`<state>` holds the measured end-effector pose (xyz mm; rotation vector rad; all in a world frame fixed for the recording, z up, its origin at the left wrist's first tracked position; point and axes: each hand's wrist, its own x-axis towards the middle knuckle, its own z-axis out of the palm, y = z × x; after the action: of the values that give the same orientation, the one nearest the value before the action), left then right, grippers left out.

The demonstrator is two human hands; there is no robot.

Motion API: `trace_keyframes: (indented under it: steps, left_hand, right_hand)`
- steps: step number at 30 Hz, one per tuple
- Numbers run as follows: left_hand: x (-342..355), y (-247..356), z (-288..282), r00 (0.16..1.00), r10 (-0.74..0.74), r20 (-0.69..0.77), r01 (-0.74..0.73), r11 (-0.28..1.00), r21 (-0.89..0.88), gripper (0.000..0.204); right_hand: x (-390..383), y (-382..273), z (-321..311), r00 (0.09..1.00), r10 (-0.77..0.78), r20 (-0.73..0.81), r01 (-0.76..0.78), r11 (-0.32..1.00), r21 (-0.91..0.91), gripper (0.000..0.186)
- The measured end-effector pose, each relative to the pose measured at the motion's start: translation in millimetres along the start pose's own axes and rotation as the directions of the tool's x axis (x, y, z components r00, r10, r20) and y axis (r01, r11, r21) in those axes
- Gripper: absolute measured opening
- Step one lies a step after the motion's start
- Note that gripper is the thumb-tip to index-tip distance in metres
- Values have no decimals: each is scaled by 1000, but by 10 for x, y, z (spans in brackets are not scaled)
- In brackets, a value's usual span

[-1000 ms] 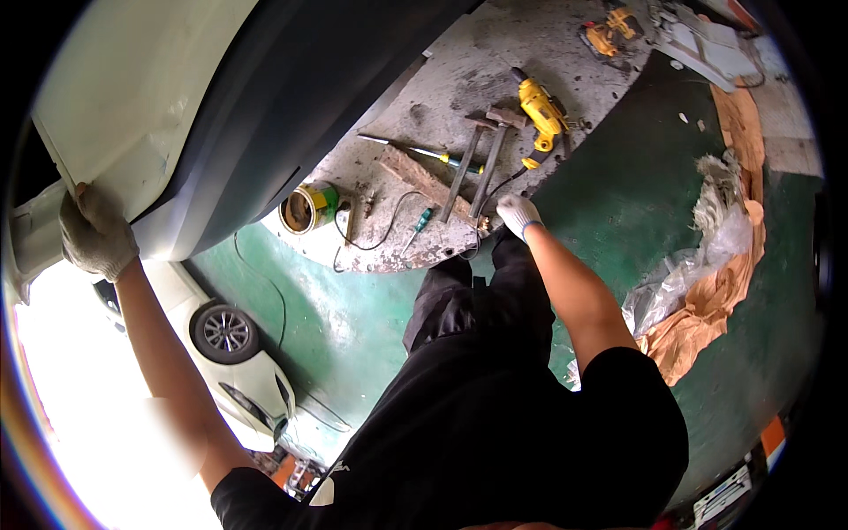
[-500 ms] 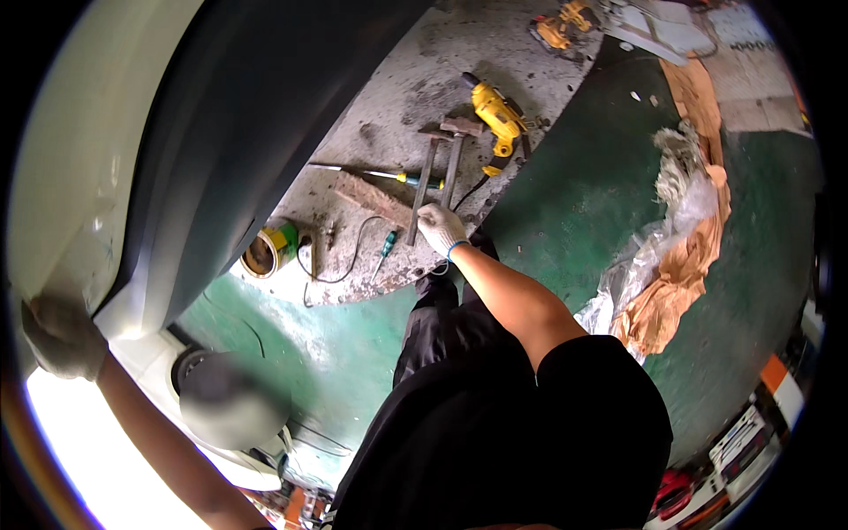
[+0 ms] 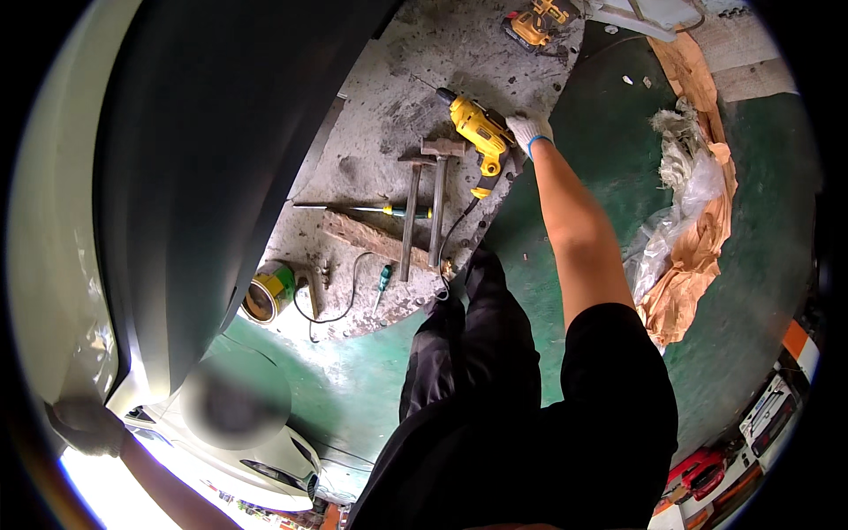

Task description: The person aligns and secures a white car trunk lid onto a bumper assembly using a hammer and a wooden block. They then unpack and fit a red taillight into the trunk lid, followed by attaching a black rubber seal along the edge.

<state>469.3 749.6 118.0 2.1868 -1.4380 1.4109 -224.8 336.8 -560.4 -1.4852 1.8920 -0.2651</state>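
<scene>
I have the white-gloved right hand (image 3: pixel 528 132) beside the yellow-and-black power drill (image 3: pixel 477 131), near the right edge of the stained grey worktop (image 3: pixel 380 115); the shadowed left hand (image 3: pixel 88 427) is near left. I can't tell whether either grips.

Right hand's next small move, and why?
Probably close the right hand around the yellow corded drill: it is right at the drill's rear end, the thin bit points away from it, and the left hand is at the pale body panel.

One head-worn fisheye looks steeply down, close above the wearer's torso (image 3: pixel 503 455).
</scene>
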Motion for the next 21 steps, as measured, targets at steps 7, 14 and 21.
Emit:
trace_keyframes:
  steps: [7,14,21]
  left_hand:
    - [-31,234,-72,995,-100,-1,100,995,16,42]
    - [-23,389,-15,988,-154,-22,153,988,-20,49]
    - [20,700,-41,981,-188,-40,188,982,-8,66]
  right_hand:
    - [271,-101,102,961,91,263,-44,983,-177,43]
    - [271,132,167,975,1,224,34,988,-149,50]
    - [-210,-36,-157,974,188,-123,-143,941,306,53]
